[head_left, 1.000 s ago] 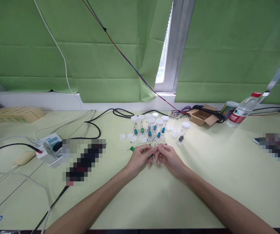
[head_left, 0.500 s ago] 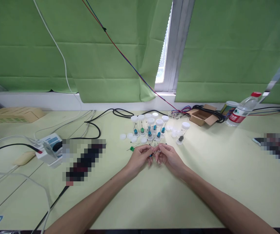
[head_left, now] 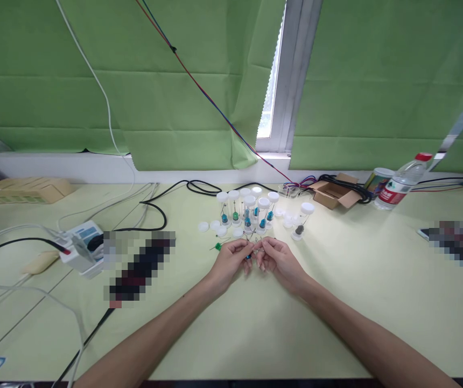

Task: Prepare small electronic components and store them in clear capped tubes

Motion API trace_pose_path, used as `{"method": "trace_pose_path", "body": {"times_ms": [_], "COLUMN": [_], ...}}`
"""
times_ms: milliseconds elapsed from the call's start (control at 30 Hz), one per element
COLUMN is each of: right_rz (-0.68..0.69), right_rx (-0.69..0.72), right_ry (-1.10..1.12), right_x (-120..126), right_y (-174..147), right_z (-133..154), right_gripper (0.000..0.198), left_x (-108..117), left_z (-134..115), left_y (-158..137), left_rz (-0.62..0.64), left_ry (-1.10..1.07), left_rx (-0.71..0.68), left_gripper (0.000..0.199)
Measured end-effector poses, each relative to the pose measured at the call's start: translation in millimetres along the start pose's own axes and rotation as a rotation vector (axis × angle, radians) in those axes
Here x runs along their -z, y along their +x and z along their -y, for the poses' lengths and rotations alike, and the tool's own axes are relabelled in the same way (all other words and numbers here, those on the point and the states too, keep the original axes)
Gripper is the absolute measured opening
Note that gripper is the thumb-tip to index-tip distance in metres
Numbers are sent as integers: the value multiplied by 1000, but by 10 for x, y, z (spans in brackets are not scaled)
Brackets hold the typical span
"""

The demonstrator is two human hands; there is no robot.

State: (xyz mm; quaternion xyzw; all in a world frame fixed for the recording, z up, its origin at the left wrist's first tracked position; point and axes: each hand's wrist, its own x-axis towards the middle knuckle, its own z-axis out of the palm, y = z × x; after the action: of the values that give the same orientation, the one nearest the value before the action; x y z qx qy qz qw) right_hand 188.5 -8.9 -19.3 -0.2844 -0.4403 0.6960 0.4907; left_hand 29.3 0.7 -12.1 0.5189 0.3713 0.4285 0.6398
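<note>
My left hand is closed in a pinch on a small blue piece with a thin metal pin or wire. Fingertip to fingertip with it, my right hand is also pinched shut; what lies between its fingers is too small to make out. Just beyond the hands stand several clear tubes with white caps, holding blue or green pieces on thin stems. One tube with a dark piece stands apart to the right. A loose green piece with a wire lies left of my left hand.
Loose white caps lie around the tubes. Farther right are an open cardboard box, a black cable coil and a red-capped water bottle. A white power strip with cables sits at left. Green curtains hang behind.
Both hands stay almost in place, fingertips together. The blue piece has shifted very slightly between the fingers; everything else looks the same.
</note>
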Motion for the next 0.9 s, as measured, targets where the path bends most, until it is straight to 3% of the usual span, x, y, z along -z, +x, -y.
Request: {"method": "trace_pose_path", "body": {"times_ms": [500, 900], "right_rz": [-87, -128], "right_rx": [12, 125], "right_ry": [-85, -249], "right_x": [-35, -48], "right_y": [-11, -23], "right_z": [20, 2], "right_gripper": [31, 29], "left_x": [4, -6], "left_z": [-12, -33], "left_y": [-6, -9], "left_rz": [-28, -59], "left_ry": [-43, -55], "left_rx": [17, 42], "left_gripper": [29, 31]}}
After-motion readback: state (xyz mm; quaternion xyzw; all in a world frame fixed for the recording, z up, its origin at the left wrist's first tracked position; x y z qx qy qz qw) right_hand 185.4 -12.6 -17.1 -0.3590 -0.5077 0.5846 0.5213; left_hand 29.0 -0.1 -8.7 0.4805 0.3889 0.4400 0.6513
